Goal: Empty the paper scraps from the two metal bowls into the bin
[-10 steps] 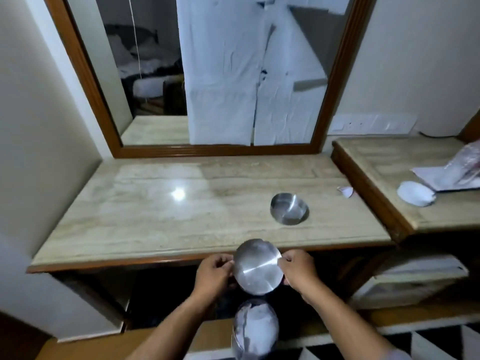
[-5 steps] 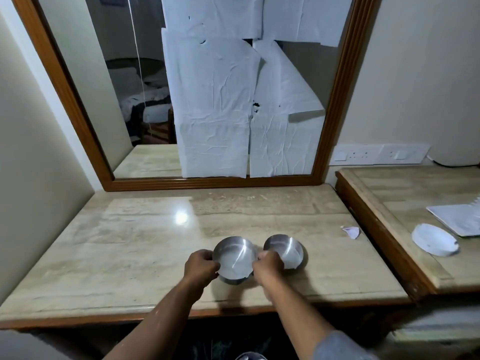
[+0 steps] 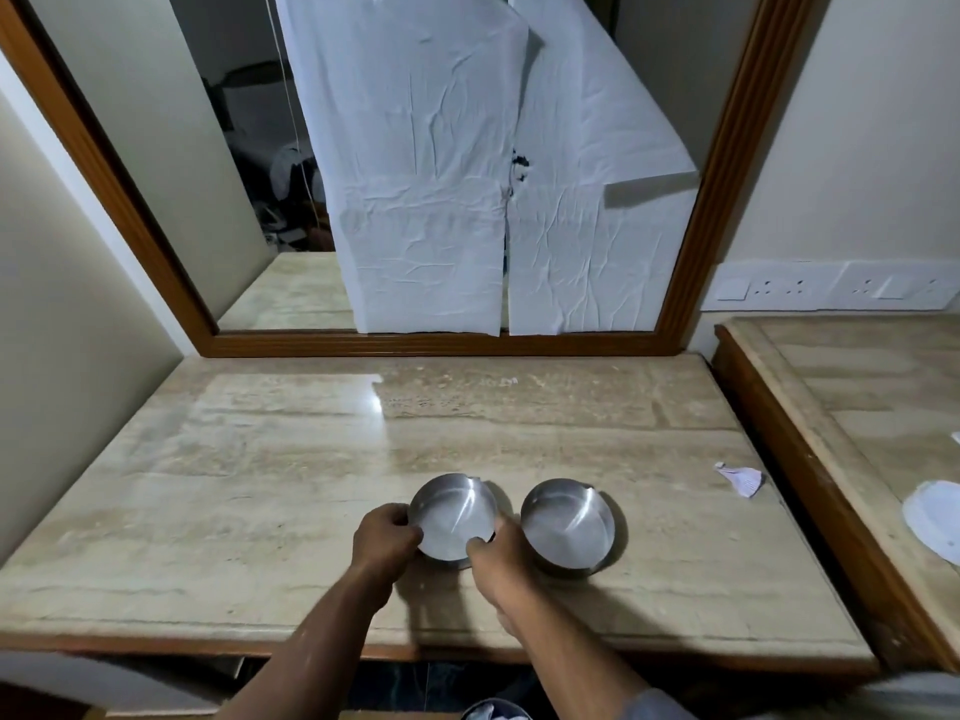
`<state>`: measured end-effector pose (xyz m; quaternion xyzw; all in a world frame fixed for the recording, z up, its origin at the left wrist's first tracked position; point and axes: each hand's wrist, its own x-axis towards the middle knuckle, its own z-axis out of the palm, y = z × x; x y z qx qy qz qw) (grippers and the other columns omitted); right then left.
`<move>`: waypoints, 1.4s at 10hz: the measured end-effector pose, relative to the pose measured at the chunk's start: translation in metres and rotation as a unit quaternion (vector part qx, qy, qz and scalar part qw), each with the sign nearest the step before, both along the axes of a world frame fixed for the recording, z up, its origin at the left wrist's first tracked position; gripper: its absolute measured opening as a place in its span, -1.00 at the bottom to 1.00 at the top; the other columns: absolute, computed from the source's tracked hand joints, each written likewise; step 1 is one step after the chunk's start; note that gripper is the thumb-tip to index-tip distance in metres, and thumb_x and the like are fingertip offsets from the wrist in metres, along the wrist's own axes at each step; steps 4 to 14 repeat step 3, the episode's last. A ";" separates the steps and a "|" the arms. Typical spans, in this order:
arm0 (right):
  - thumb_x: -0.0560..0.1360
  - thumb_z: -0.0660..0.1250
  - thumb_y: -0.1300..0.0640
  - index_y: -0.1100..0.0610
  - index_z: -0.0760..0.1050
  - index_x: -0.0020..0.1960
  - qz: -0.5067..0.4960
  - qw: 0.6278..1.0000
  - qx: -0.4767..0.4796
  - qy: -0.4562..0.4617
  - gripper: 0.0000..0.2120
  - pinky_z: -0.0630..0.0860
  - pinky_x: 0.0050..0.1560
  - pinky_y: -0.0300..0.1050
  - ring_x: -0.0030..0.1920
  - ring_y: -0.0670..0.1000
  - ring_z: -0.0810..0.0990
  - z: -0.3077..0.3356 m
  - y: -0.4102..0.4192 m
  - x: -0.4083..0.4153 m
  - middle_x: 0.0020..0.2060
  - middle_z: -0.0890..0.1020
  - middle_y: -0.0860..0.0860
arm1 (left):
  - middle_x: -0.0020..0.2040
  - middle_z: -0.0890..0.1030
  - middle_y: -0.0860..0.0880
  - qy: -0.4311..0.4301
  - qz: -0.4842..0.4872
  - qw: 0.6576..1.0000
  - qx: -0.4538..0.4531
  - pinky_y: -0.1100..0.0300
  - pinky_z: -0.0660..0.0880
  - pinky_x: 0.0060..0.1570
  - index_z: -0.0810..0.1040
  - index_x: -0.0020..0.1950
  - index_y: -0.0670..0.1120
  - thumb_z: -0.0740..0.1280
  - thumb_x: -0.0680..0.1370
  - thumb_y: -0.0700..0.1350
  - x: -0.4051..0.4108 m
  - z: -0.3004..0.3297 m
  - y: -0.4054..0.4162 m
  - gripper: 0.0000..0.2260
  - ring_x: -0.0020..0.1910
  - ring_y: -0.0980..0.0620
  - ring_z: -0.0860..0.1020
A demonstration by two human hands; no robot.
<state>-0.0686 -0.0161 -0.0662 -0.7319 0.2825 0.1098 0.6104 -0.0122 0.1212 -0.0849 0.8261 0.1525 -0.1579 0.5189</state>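
Since 0.5 s ago: held bowl (image 3: 453, 516) came lower, toward the table (image 3: 260, 485). Left hand (image 3: 385, 537) gripped its left rim, right hand (image 3: 497, 550) its right rim. Second bowl (image 3: 567, 523) stood just beside it. Bowls: 2, both empty. One paper scrap (image 3: 740, 478) lay further right. Bin (image 3: 493, 711) at bottom edge.

I see home bedroom, dressing corner. Marble-top table (image 3: 260, 485) against wall, big wood-framed mirror (image 3: 727, 163) above, half covered by white paper sheets (image 3: 426, 200). In mirror I see bed (image 3: 260, 111). Wall sockets (image 3: 831, 288) at right, second marble-top counter (image 3: 872, 397) beside.
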 end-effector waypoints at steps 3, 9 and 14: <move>0.48 0.23 0.16 0.16 0.19 0.48 0.047 0.989 -0.137 0.002 -0.41 0.56 -0.30 -0.15 -0.04 0.05 0.60 0.026 0.004 0.006 0.16 0.55 0.13 | 0.24 0.61 -0.18 -0.023 -0.050 0.997 0.047 0.09 0.45 0.03 0.53 0.33 -0.18 0.39 0.49 -0.05 -0.004 0.015 0.005 -0.56 0.22 -0.19 0.57; 0.48 0.23 0.16 0.16 0.19 0.48 0.047 0.989 -0.137 0.002 -0.41 0.56 -0.30 -0.15 -0.04 0.05 0.60 0.026 0.004 0.006 0.16 0.55 0.13 | 0.24 0.61 -0.18 -0.023 -0.050 0.997 0.047 0.09 0.45 0.03 0.53 0.33 -0.18 0.39 0.49 -0.05 -0.004 0.015 0.005 -0.56 0.22 -0.19 0.57; 0.48 0.23 0.16 0.16 0.19 0.48 0.047 0.989 -0.137 0.002 -0.41 0.56 -0.30 -0.15 -0.04 0.05 0.60 0.026 0.004 0.006 0.16 0.55 0.13 | 0.24 0.61 -0.18 -0.023 -0.050 0.997 0.047 0.09 0.45 0.03 0.53 0.33 -0.18 0.39 0.49 -0.05 -0.004 0.015 0.005 -0.56 0.22 -0.19 0.57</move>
